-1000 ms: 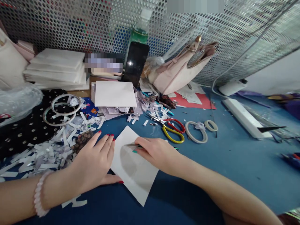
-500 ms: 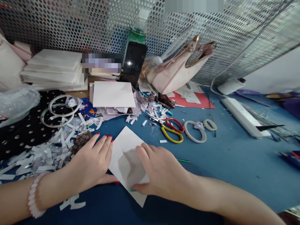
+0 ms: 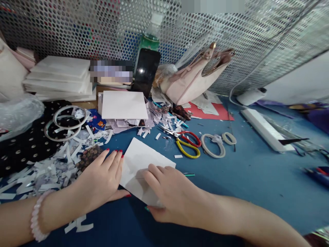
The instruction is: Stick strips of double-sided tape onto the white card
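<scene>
A white sheet of paper (image 3: 144, 159) lies on the blue table (image 3: 252, 178) in front of me. My left hand (image 3: 100, 180) rests flat at the sheet's left edge, fingers stretched out, thumb under the near corner. My right hand (image 3: 171, 195) lies over the sheet's near right part, fingers spread on the paper and thumb at its lower edge. A thin green pen (image 3: 189, 174) lies on the table just right of the sheet, free of either hand.
Red and yellow scissors (image 3: 186, 142) and tape rolls (image 3: 214, 145) lie beyond the sheet. Paper scraps (image 3: 51, 168) cover the left. Behind stand a white box (image 3: 124, 104), stacked white boards (image 3: 60, 77), a phone (image 3: 146, 70), a bottle (image 3: 151, 36), a pink bag (image 3: 197, 75) and a perforated metal screen (image 3: 257, 41).
My right hand let go of the thin green pen, which now lies on the table. It moved down onto the sheet's near part, and the sheet's near corner now looks folded up.
</scene>
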Motion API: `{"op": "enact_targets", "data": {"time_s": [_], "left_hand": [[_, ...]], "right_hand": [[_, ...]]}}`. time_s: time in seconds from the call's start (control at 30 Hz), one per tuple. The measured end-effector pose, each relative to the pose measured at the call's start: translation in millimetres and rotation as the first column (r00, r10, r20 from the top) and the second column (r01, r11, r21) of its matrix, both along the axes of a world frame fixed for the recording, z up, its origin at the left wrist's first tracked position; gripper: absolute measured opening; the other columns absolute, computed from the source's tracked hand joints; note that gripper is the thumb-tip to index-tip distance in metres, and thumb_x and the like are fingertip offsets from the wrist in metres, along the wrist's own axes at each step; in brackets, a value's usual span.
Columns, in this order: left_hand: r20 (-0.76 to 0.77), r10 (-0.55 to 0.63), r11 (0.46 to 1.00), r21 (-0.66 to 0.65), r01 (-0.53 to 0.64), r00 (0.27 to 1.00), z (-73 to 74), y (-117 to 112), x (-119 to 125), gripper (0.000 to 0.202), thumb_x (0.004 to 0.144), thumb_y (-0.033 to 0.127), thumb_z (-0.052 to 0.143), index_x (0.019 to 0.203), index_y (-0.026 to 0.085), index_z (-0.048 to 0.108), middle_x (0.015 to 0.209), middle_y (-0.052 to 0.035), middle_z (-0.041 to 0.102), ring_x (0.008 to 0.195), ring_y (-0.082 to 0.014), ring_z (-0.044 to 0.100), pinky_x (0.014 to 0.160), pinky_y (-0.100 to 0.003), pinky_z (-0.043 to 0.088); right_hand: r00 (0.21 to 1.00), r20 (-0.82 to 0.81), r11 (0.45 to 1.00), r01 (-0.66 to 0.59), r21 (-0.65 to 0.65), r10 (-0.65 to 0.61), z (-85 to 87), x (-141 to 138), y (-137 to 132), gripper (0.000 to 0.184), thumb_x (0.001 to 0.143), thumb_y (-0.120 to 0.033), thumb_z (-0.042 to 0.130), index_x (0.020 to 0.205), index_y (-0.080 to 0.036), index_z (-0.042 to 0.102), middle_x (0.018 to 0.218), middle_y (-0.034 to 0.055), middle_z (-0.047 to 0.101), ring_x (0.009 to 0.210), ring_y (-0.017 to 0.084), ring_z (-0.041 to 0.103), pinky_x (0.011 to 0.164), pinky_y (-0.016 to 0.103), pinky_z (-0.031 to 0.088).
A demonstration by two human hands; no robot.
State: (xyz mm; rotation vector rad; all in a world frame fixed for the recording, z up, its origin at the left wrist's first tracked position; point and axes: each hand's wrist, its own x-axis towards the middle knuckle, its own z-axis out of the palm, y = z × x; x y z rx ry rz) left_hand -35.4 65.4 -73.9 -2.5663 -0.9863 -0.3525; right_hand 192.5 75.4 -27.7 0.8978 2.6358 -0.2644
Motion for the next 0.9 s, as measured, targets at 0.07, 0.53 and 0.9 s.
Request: {"op": "enact_targets", "data": {"time_s": [0.07,0.53,0.9], "left_hand": [[-0.001,-0.002,1.000,0.009,0.002,1.000,-0.9,0,0,0.068,0.107,0.047,0.028,0.105,-0.002,0.075,0.107,-0.0217,0.075,0.099,-0.0298,0.070,0.094,-0.042,0.045],[0.010,-0.035,0.999,0.033,0.035,0.999,-6.3,0,0,0.054,0.106,0.030,0.032,0.102,-0.002,0.076,0.104,-0.0218,0.076,0.097,-0.0302,0.071,0.092,-0.042,0.045],[0.037,-0.058,0.998,0.026,0.057,0.998,-9.7,-2,-2,0.059,0.108,0.027,0.024,0.103,-0.001,0.076,0.104,-0.0216,0.076,0.098,-0.0296,0.070,0.093,-0.043,0.044]], "right_hand": [[1.000,-0.006,1.000,-0.014,0.010,0.014,3.2,4,4,0.046,0.082,-0.049,0.067,0.111,-0.014,0.058,0.101,0.0103,0.062,0.074,0.023,0.058,0.056,0.034,0.036],[1.000,-0.011,0.995,-0.006,-0.096,0.005,13.1,21,26,0.043,0.084,-0.034,0.070,0.119,-0.014,0.055,0.107,0.0089,0.061,0.075,0.022,0.061,0.061,0.032,0.037],[0.997,-0.066,0.994,-0.041,-0.105,0.034,8.6,26,36,0.041,0.082,-0.037,0.070,0.114,-0.016,0.056,0.104,0.0073,0.060,0.076,0.022,0.061,0.064,0.032,0.040]]}}
